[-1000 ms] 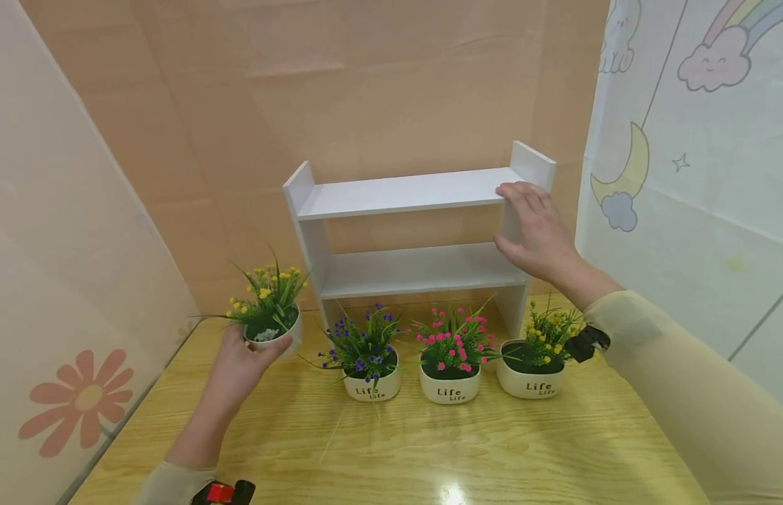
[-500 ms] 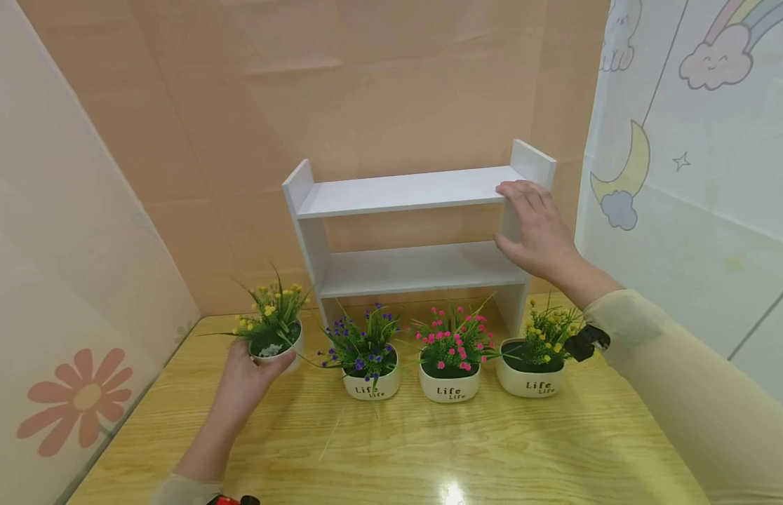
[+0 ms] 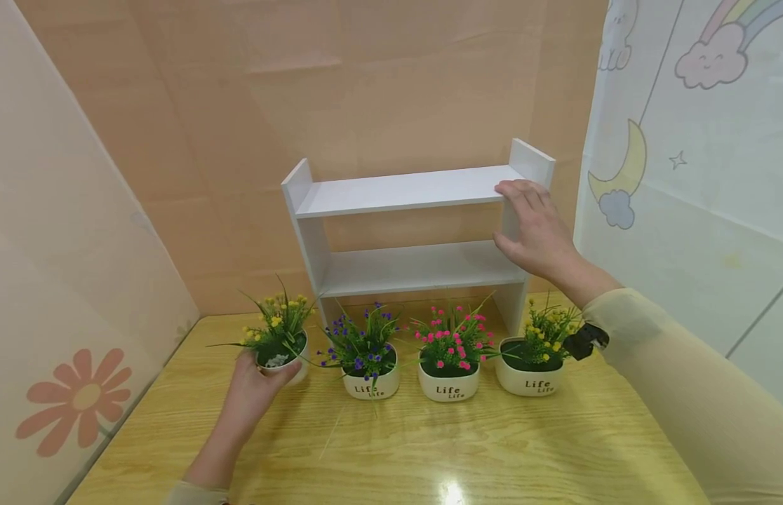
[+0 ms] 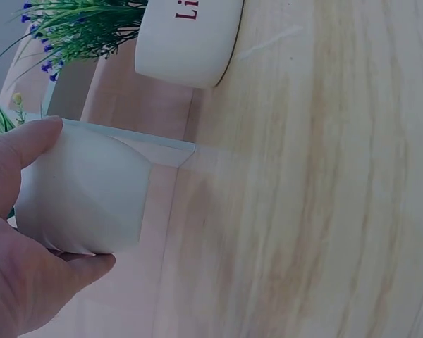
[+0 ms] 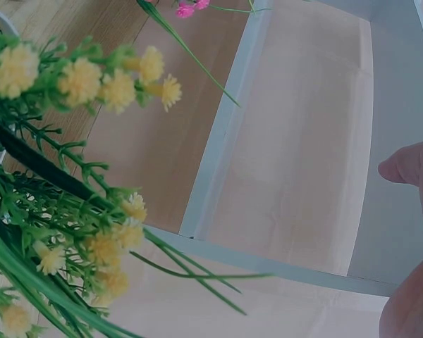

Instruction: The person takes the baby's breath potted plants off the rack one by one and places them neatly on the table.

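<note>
My left hand [image 3: 255, 393] grips a white pot [image 3: 297, 373] of yellow flowers [image 3: 278, 326] at the left end of the row. In the left wrist view the thumb and fingers clasp opposite sides of this pot [image 4: 84, 186], its base close to the wooden table. Beside it stands a pot of purple flowers [image 3: 371, 384]. My right hand [image 3: 537, 228] rests at the right end of a white two-tier shelf [image 3: 404, 193]. Its fingertips touch the top board's front edge, with the thumb spread below, pointing across the shelf in the right wrist view.
A pot of pink flowers [image 3: 450, 387] and another pot of yellow flowers [image 3: 530, 382] continue the row in front of the shelf. The right forearm passes over the rightmost pot. A peach backdrop [image 3: 391, 84] and pale side walls enclose the wooden table [image 3: 379, 449].
The left hand has moved down and slightly right with its flower pot, bringing it nearer the purple-flowered pot. The right hand stays on the shelf.
</note>
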A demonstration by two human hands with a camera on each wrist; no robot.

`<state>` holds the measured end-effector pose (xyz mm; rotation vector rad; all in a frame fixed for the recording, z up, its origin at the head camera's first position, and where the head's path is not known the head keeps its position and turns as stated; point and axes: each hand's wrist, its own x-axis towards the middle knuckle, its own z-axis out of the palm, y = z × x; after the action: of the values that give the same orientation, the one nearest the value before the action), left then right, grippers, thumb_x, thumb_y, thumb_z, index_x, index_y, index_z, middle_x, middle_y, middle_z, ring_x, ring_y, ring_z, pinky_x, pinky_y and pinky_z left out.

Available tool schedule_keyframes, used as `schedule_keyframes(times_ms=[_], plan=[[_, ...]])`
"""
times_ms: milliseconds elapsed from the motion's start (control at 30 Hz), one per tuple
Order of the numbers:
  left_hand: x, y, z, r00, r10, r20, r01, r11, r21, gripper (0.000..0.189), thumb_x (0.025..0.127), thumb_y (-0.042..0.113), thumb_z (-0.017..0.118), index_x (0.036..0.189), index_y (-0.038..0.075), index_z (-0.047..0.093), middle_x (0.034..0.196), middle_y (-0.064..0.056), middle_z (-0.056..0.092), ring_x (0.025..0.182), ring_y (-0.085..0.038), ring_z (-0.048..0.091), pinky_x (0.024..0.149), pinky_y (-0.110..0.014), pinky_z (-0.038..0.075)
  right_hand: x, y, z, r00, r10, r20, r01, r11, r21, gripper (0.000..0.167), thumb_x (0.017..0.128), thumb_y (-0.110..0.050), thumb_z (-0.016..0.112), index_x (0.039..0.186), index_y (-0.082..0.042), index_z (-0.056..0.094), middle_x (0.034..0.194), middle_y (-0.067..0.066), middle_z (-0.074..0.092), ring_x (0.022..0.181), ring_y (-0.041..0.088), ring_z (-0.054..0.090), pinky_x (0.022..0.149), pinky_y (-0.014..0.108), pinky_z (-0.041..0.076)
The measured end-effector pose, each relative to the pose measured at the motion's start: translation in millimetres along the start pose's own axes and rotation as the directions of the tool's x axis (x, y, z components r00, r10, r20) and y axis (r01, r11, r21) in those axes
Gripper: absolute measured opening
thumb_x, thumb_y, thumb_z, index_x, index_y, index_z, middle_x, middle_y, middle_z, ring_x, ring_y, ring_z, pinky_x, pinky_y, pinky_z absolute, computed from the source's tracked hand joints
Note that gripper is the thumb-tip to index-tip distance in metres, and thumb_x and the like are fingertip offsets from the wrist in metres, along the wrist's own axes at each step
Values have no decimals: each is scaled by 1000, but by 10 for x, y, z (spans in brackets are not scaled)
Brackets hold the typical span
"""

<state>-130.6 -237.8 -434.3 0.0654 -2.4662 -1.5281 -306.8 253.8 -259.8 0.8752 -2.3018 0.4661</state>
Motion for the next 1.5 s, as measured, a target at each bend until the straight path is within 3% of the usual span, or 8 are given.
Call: schedule_keyframes(times_ms=[267,567,733,900,1067,1233,1300,1500], plan=[[-18,-48,38,997,-74,-3,74,997,9,73,99,25,87,154,-3,47,150,-26,54,145,-42,52,124,-60,40,7,-26,-9,1000,-6,0,6,1000,0,76,91,-6,79,158,4,43,159,28,43,152,49,32,132,55,20],[-68,-118,72,983,-179,30,178,983,36,113,98,41,88,164,-17,17,162,-44,26,155,-60,27,127,-69,27,20,-19,0,1000,8,11,-8,1000,-9,77,92,-6,79,159,3,42,159,28,43,152,49,32,133,55,19],[-86,-133,97,984,-175,35,174,984,23,103,98,37,88,163,-12,26,158,-39,32,154,-58,32,127,-68,30,19,-30,10,1000,22,18,-21,1000,-11,77,92,-7,79,159,3,42,160,28,42,153,49,31,133,56,20],[-97,-162,136,993,-115,27,115,993,-19,81,99,26,88,158,-4,40,151,-29,41,149,-49,44,127,-62,35,22,-40,14,999,25,22,-24,1000,-9,77,93,-7,79,159,3,42,161,28,42,153,49,31,133,56,20],[-126,-190,164,992,-126,26,126,992,17,87,98,32,89,158,-8,40,152,-32,41,150,-53,41,127,-65,33,33,-48,18,1000,12,14,-12,1000,-5,78,91,-6,79,159,4,42,160,29,42,152,49,32,133,56,20],[-160,-220,163,983,-182,26,181,982,53,109,96,38,90,163,-17,24,158,-42,31,153,-60,30,127,-69,27,32,-70,18,999,23,25,-23,1000,-5,77,92,-6,79,159,4,42,160,29,42,153,49,31,133,56,20],[-173,-221,166,984,-180,18,178,981,76,113,95,39,90,163,-19,20,158,-44,30,151,-62,33,127,-70,27,30,-73,17,1000,23,20,-23,1000,-1,77,92,-5,79,159,4,42,160,29,43,152,50,31,133,56,20],[-171,-221,190,992,-128,1,128,988,92,95,93,35,93,157,-12,41,147,-37,40,140,-55,47,124,-68,35,24,-56,6,1000,18,7,-18,1000,2,78,91,-5,79,160,3,42,160,28,43,153,49,32,133,55,21]])
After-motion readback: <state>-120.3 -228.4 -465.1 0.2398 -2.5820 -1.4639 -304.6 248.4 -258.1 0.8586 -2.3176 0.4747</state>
